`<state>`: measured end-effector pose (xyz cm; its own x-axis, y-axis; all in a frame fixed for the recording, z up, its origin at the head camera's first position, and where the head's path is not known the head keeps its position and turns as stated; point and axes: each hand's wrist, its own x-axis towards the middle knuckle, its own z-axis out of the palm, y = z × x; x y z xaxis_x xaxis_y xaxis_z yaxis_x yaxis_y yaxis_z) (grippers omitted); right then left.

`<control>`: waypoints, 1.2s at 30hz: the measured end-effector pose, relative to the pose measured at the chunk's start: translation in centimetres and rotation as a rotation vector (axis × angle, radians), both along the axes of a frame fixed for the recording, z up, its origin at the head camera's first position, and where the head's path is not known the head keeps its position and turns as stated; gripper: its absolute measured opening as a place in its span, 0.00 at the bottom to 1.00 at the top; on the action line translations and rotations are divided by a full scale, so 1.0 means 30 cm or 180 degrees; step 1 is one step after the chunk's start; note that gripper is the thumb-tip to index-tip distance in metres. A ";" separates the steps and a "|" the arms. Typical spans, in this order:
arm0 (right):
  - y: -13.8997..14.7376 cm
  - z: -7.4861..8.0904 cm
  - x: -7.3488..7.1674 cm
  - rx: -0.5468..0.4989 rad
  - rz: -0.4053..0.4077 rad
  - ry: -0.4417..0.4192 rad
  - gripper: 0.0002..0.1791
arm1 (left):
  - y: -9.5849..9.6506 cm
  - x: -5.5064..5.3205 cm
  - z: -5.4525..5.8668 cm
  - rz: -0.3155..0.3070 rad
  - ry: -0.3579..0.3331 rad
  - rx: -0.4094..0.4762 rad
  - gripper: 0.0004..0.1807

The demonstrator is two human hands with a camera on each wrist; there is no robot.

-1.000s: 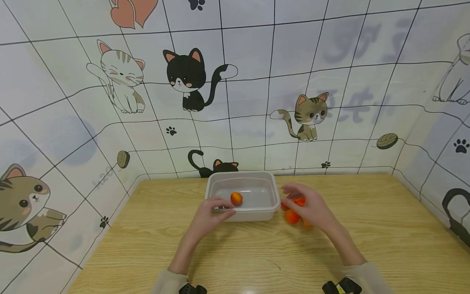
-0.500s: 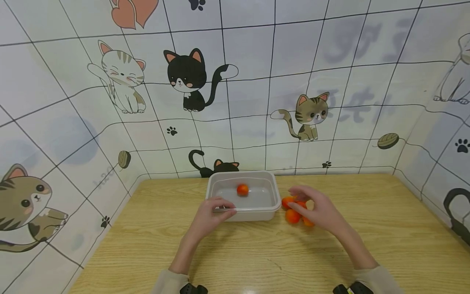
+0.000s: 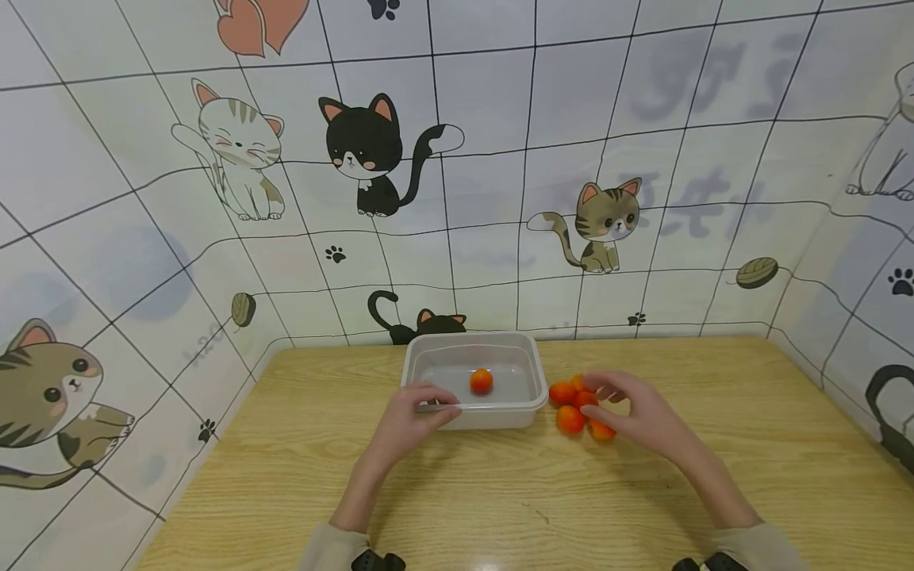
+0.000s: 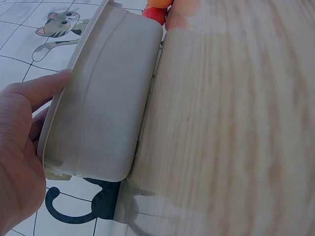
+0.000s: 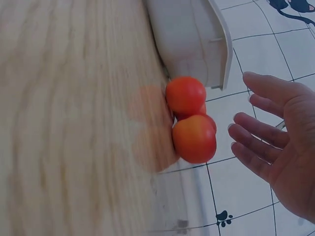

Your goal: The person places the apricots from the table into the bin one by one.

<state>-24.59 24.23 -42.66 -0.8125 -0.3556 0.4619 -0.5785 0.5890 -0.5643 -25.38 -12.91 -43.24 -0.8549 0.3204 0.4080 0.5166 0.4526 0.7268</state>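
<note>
A whitish plastic container (image 3: 496,419) stands on the table against the wall. My left hand (image 3: 410,420) grips its near left rim; in the left wrist view the thumb (image 4: 49,87) lies on the outside of the rim. One orange-red tomato-like fruit (image 3: 481,381) lies inside the container. To the container's right sits a cluster of several similar fruits (image 3: 570,420), partly hidden behind my right hand (image 3: 638,412). That hand hovers over the cluster with loosely bent, spread fingers and holds nothing. In the right wrist view a gap shows between its fingertips and the nearest fruit (image 5: 194,139).
The wooden table (image 3: 493,500) runs back to a wall covering (image 3: 485,190) printed with cats and grid lines. The container's back edge is close to that wall, and the fruit cluster lies right beside its right end.
The fruit inside the container has rolled to the right. My right hand has drawn away rightward from the container, uncovering more of the cluster. My left hand stays on the rim.
</note>
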 end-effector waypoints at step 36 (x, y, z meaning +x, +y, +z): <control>0.111 -0.057 -0.004 0.0390 0.0454 -0.0673 0.21 | -0.001 0.001 -0.002 0.0006 0.0019 -0.0046 0.03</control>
